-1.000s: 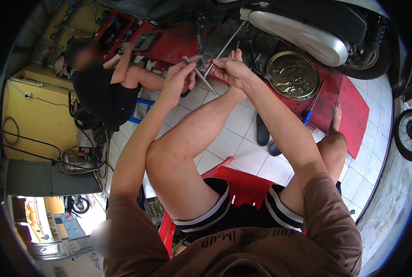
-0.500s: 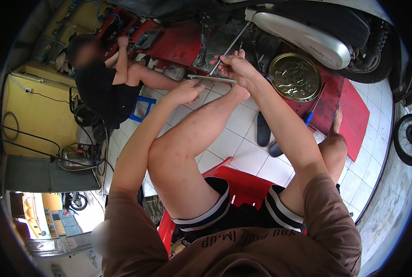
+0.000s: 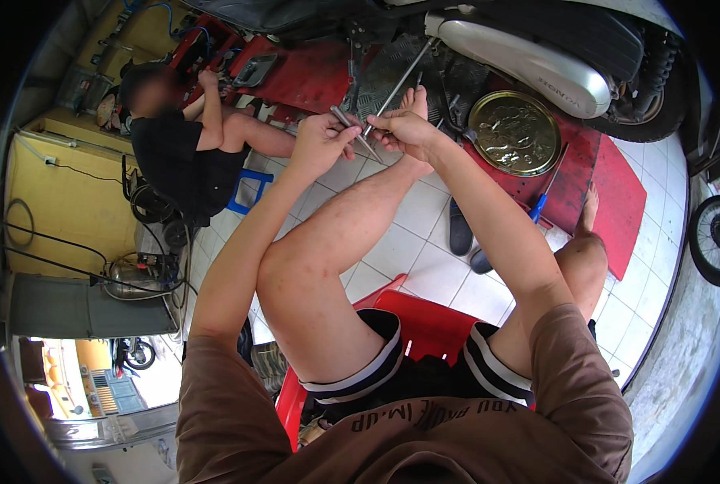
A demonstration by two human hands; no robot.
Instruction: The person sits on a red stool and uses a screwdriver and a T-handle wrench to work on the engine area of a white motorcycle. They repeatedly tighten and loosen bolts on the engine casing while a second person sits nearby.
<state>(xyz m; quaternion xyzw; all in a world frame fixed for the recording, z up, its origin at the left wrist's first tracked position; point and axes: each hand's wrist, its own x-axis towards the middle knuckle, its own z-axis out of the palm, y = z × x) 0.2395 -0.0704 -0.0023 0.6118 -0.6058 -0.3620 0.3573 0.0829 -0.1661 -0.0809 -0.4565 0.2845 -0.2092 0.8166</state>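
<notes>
A long steel T-handle wrench (image 3: 398, 87) slants from the underside of the scooter's silver side cover (image 3: 517, 66) down toward me. My left hand (image 3: 322, 143) is closed around its sliding crossbar (image 3: 367, 146), with thumb and fingertips pinching the bar. At the near end of the shaft, beside the crossbar, my right hand (image 3: 408, 133) has its fingers closed on the rod. The wrench's far tip meets the cover's front lower edge; what it sits on there cannot be made out. Both hands are above my outstretched left leg.
A round metal tray (image 3: 479, 143) with liquid stands on the red lift platform (image 3: 586, 173). Near it lies a blue-handled screwdriver (image 3: 542, 202). Dark slippers (image 3: 460, 227) are on the tiled floor. On the left, another person (image 3: 184, 145) sits by a blue stool (image 3: 249, 191).
The wrench's crossbar has turned from nearly level to a steep slant. My left hand has moved up and farther away onto the bar; my right hand's fingers have closed in on the shaft.
</notes>
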